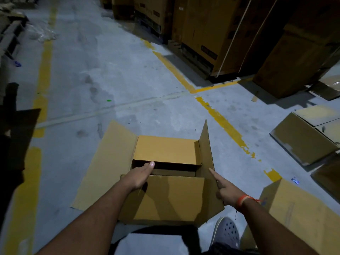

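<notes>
Two flaps of the cardboard box [165,199] lie folded in under my flat, open-fingered left hand [140,176]. The upright right flap [206,153] touches my right hand's [226,191] outstretched fingers [214,173], gripping nothing.

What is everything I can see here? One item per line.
open brown cardboard box: one, brown, floor centre, flaps spread
tall stacked cardboard cartons: several, brown, upper right
low cardboard boxes: at least two, brown, right side
painted floor lines: several, yellow, across grey concrete floor
perforated clog shoe: one, grey, bottom right
wrist thread: one, orange, right wrist
left hand: one, thumb at the box's far flap
right hand: one, index finger on the box's upright right flap
</notes>
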Available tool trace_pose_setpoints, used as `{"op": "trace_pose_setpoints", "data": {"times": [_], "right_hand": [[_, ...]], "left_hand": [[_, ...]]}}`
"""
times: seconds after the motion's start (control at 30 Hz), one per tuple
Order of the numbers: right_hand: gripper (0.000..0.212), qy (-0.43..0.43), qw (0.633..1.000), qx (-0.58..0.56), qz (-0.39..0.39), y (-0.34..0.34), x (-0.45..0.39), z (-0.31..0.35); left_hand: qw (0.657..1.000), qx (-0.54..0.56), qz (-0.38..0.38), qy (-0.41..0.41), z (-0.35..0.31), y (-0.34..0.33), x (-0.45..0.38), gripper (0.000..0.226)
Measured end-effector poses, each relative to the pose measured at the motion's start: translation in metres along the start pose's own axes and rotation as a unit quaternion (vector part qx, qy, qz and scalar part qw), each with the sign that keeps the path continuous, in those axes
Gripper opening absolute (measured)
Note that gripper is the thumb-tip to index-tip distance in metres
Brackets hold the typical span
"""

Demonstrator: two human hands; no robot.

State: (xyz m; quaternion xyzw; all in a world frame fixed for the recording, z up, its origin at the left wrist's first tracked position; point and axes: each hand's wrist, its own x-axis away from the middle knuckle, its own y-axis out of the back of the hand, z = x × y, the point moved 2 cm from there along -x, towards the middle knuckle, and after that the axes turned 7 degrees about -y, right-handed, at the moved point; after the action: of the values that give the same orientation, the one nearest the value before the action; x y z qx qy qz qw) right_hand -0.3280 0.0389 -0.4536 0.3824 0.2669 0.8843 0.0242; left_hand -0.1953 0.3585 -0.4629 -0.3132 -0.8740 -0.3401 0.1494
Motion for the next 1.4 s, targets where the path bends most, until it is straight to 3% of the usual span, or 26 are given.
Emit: {"op": "trace_pose_setpoints", "data": {"times": [0.13,0.23,0.3,0.4,0.5,0.6,0.7,0.87,0.97,1.1,1.17,1.23,1.33,1.4], "right_hand": [[0.099,-0.02,1.0,-0.001,0.019,0.006,-0.009,-0.006],[0.083,-0.065,0.99,0.119,-0.039,0.018,-0.016,-0.007],[0.063,-0.098,0.937,0.308,-0.129,0.02,-0.019,-0.001],[0.045,-0.045,0.877,0.43,-0.21,0.009,-0.016,0.023],[0.054,0.061,0.912,0.389,-0.117,-0.019,-0.024,0.044],[0.039,0.052,0.953,0.292,0.064,-0.048,-0.022,0.058],[0.041,0.028,0.917,0.352,0.184,-0.08,-0.014,0.051],[0.048,0.035,0.868,0.446,0.215,-0.141,-0.014,0.01],[0.059,0.021,0.863,0.454,0.222,-0.172,-0.014,-0.013],[0.06,0.005,0.844,0.482,0.234,-0.196,-0.016,-0.034],[0.069,-0.02,0.847,0.473,0.241,-0.196,-0.016,-0.04],[0.067,-0.011,0.872,0.439,0.217,-0.193,-0.019,-0.04],[0.06,0.026,0.93,0.363,0.057,-0.179,-0.034,-0.026],[0.073,0.025,0.938,0.342,-0.044,-0.16,-0.045,-0.012]], "left_hand": [[1.0,-0.005,0.007,0.007,0.0,-0.005,-0.004,0.077],[0.999,-0.032,0.019,0.009,0.0,-0.005,-0.006,0.074],[0.998,-0.053,0.018,0.012,0.004,-0.005,-0.009,0.074],[0.992,-0.124,-0.002,0.008,0.005,-0.001,-0.015,0.087],[0.994,-0.1,0.04,0.005,-0.001,0.002,-0.015,0.094],[0.985,-0.042,0.157,0.05,-0.002,-0.009,-0.009,0.086],[0.961,-0.045,0.249,0.11,0.011,-0.027,0.0,0.083],[0.927,-0.097,0.318,0.175,0.047,-0.074,0.009,0.067],[0.937,-0.018,0.265,0.228,0.093,-0.119,0.008,0.073],[0.93,0.05,0.267,0.247,0.117,-0.154,0.016,0.112],[0.921,-0.036,0.313,0.229,0.113,-0.156,0.019,0.109],[0.92,-0.187,0.316,0.135,0.111,-0.148,0.017,0.091],[0.955,-0.251,0.155,0.022,0.095,-0.13,0.006,0.052],[0.96,-0.276,0.045,0.01,0.089,-0.116,-0.005,0.053]]}}
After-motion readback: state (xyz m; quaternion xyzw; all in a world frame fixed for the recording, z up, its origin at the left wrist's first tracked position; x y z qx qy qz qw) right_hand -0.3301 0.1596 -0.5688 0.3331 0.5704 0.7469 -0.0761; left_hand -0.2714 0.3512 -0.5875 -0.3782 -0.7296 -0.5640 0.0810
